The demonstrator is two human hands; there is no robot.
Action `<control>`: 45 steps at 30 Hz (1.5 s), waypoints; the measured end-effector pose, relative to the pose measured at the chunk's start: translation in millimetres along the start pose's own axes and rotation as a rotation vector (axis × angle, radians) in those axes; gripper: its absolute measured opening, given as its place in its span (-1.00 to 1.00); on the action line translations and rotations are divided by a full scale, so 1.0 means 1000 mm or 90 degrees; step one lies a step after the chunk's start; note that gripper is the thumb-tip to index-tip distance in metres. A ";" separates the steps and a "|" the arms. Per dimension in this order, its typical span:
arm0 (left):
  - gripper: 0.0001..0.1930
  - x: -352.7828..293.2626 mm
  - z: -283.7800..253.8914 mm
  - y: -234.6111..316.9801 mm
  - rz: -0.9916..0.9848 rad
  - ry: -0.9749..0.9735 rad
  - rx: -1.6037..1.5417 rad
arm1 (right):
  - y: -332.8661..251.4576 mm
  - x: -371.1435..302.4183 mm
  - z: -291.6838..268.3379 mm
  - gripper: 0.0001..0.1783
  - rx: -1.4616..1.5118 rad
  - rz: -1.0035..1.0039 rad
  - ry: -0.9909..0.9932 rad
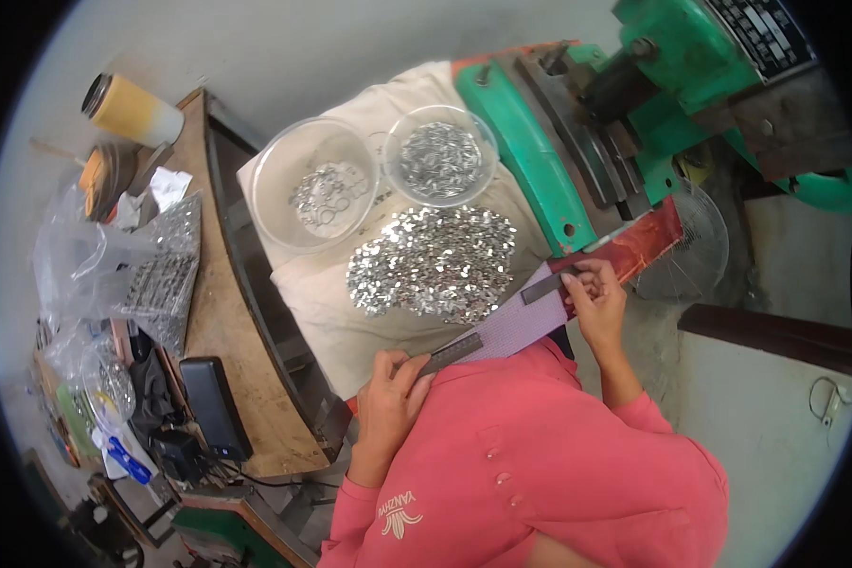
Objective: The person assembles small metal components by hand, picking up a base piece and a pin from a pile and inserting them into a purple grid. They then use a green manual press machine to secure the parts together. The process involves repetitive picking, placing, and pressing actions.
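Observation:
My left hand (390, 396) is closed on one end of a dark flat strip (456, 351) with a row of small marks or holes along it. Between the fingers of my right hand (596, 295) is the end of a second dark strip (545, 288), plainer in look. Both strips lie over a pale purple textured mat (513, 328) in front of my body. Just beyond the mat, a heap of small shiny metal pieces (435, 265) spreads on a cream cloth (317, 312).
Two clear round tubs (267, 194) with metal bits stand behind the heap. A green press machine (530, 156) rises at the right back. On the wooden table (256, 379) at left are a bag of metal pieces (166, 284), a black power bank (216, 407) and a yellow-white bottle (137, 109).

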State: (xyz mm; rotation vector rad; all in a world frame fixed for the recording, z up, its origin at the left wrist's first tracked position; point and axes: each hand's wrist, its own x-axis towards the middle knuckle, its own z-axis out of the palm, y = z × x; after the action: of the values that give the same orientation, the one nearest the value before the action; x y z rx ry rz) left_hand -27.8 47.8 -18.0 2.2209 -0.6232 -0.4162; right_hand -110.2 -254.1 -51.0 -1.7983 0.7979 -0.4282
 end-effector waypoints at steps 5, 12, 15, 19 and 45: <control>-0.69 -0.004 0.005 -0.008 0.036 0.034 0.007 | 0.011 0.009 0.008 -0.80 0.081 -0.059 0.047; -0.66 -0.002 0.021 -0.020 0.081 0.103 0.000 | 0.024 0.012 0.002 -0.85 0.041 -0.142 0.038; -0.66 -0.007 0.031 -0.031 0.119 0.138 0.015 | 0.015 0.011 -0.003 -0.86 0.001 -0.162 0.036; -0.60 -0.008 0.037 -0.038 0.190 0.179 0.040 | 0.014 0.012 -0.007 -0.86 -0.034 -0.180 0.000; -0.60 -0.006 0.034 -0.029 0.177 0.177 0.017 | 0.018 0.014 -0.008 -0.91 -0.046 -0.196 0.005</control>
State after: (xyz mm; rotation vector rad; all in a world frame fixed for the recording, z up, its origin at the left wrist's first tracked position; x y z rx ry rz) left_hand -40.4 47.6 -61.6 2.1253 -0.7732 0.0432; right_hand -110.8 -273.0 -66.5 -1.9951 0.5475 -0.6123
